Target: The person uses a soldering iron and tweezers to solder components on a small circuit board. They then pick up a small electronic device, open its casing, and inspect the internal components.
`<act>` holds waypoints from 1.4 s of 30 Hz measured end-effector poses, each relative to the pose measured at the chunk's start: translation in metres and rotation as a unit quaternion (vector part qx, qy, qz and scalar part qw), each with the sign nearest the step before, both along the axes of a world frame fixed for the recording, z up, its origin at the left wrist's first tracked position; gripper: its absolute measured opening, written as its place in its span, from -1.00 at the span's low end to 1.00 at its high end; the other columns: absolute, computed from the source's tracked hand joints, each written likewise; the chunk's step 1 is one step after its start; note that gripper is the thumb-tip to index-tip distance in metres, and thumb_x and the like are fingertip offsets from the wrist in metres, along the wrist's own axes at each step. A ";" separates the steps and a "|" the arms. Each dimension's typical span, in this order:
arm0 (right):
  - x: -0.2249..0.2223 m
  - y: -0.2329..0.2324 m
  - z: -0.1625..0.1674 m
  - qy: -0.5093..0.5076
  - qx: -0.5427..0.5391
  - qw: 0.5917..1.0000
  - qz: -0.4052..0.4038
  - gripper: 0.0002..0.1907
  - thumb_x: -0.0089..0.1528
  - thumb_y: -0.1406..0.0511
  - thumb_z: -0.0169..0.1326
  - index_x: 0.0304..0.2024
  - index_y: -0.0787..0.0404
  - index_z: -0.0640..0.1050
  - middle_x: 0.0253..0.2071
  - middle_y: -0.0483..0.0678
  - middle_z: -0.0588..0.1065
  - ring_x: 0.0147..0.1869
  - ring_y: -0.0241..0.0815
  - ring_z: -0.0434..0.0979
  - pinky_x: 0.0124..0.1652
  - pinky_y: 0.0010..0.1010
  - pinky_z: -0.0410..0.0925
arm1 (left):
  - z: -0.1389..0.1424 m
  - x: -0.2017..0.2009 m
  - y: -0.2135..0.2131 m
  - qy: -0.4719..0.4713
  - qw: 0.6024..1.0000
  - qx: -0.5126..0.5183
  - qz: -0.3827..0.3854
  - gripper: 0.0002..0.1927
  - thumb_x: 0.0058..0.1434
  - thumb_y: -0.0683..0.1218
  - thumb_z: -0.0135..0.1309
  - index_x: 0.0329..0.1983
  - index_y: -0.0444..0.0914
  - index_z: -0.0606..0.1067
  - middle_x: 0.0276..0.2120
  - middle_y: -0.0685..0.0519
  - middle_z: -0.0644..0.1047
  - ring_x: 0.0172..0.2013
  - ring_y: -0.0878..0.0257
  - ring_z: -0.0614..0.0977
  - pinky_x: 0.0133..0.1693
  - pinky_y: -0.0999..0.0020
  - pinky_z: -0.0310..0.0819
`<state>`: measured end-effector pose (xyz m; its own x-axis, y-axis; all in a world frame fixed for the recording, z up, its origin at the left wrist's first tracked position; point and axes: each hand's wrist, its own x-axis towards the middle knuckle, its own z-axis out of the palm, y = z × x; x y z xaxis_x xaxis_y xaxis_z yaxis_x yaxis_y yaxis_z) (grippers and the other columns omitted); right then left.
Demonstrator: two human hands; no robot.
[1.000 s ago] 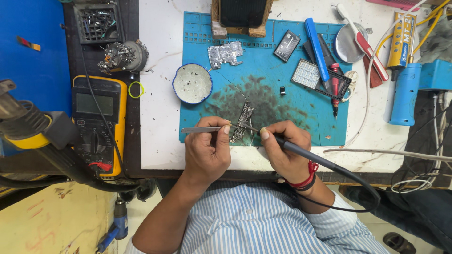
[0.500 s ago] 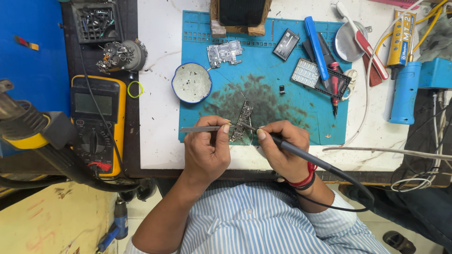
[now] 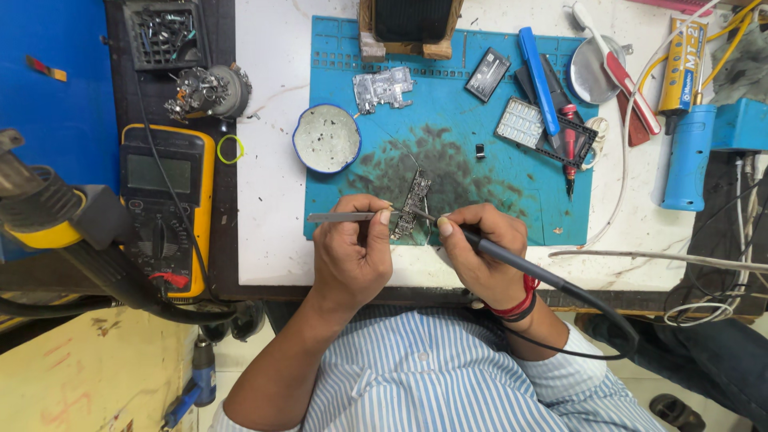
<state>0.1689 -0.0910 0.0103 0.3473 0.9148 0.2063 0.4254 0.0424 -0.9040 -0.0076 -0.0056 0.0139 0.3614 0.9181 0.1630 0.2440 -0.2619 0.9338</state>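
One narrow circuit board (image 3: 414, 206) lay on the stained middle of the blue work mat (image 3: 512, 204), near its front edge, and was being worked on from both sides. Metal tweezers (image 3: 344, 217) were pinched closed in the left hand (image 3: 352, 256), their tips brought to the board's lower end. A soldering iron (image 3: 512, 260) was gripped pen-fashion in the right hand (image 3: 480, 256), its tip set against the same spot. By the look of it, a soldering step on a small part was in hand; steady tweezers and a brief touch of the tip would be called for next. Behind the board, a round blue-rimmed dish (image 3: 326, 138) held a pale residue with dark specks. A small compartmented tray (image 3: 521, 122) sat further right, its contents too small to tell. A yellow multimeter (image 3: 164, 208) rested left of the white desk (image 3: 268, 184).
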 end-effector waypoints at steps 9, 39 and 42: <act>0.000 0.000 0.000 -0.014 0.000 1.000 -0.006 -0.92 0.27 0.43 0.22 -0.26 0.32 0.55 -0.45 -0.09 0.55 -0.42 -0.39 0.50 -0.39 -0.56 0.31 | 0.001 0.000 0.000 0.003 1.000 0.001 0.004 -0.96 0.38 -0.24 0.07 -0.16 -0.35 0.47 -0.46 0.02 0.55 -0.53 0.32 0.56 -0.46 0.39 0.41; -0.001 -0.001 -0.001 0.014 -0.005 1.000 -0.010 -0.93 0.27 0.45 0.20 -0.27 0.33 0.54 -0.46 -0.09 0.55 -0.43 -0.40 0.51 -0.41 -0.57 0.32 | 0.000 0.001 -0.001 -0.003 1.000 -0.001 0.003 -0.96 0.38 -0.25 0.07 -0.15 -0.34 0.47 -0.45 0.03 0.55 -0.52 0.32 0.57 -0.46 0.41 0.41; 0.000 -0.001 -0.002 -0.007 0.002 1.000 -0.005 -0.92 0.26 0.45 0.21 -0.28 0.33 0.54 -0.46 -0.08 0.54 -0.44 -0.39 0.50 -0.41 -0.56 0.31 | 0.000 0.001 -0.001 0.001 1.000 -0.006 0.003 -0.96 0.38 -0.25 0.07 -0.15 -0.34 0.48 -0.45 0.03 0.55 -0.52 0.33 0.58 -0.46 0.41 0.43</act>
<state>0.1689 -0.0920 0.0088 0.3543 0.9099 0.2156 0.4382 0.0421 -0.8979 -0.0066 -0.0067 0.0143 0.3562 0.9220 0.1518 0.2465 -0.2495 0.9365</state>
